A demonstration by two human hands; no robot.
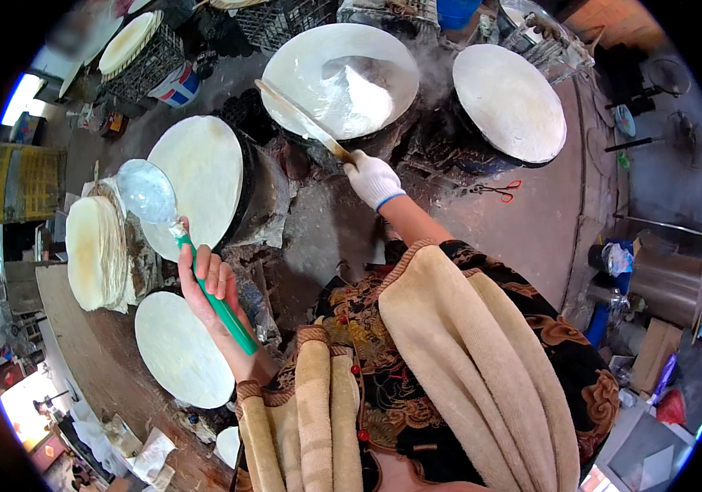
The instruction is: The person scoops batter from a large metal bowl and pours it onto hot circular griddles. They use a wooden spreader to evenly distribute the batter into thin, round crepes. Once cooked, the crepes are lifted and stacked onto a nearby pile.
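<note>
Setting: cluttered workroom, grey concrete floor (466,238), brown wooden board (64,316) curving along the left side. Four round white surfaces stand about the person.

Top centre: a wide, shallow, round white-coated pan (298,66) contains a white heap (359,98); powder or paste, cannot tell. A long, flat, pale wooden stick (306,120) crosses the pan's lower left part, its near end darkened brown. Whether it rests on the rim is unclear.

Right hand (374,180): white knitted glove, blue-edged cuff. Fingers are closed around the stick's near end, just beside the pan's lower rim.

Left hand (206,275): bare. Fingers are wrapped around the handle of a silver metal ladle with a green handle (154,201). The ladle's round bowl points up and away, overlapping in view the left edge of a flat white disc on a dark drum (199,180); contact cannot be judged.

Surroundings: a stack of thin, round, cream sheets (93,254) stands left of the ladle. A second flat white disc (183,353) lies below it; a third, on a dark base (508,102), stands upper right. Red-handled scissors (508,192) lie on the floor near that base.
</note>
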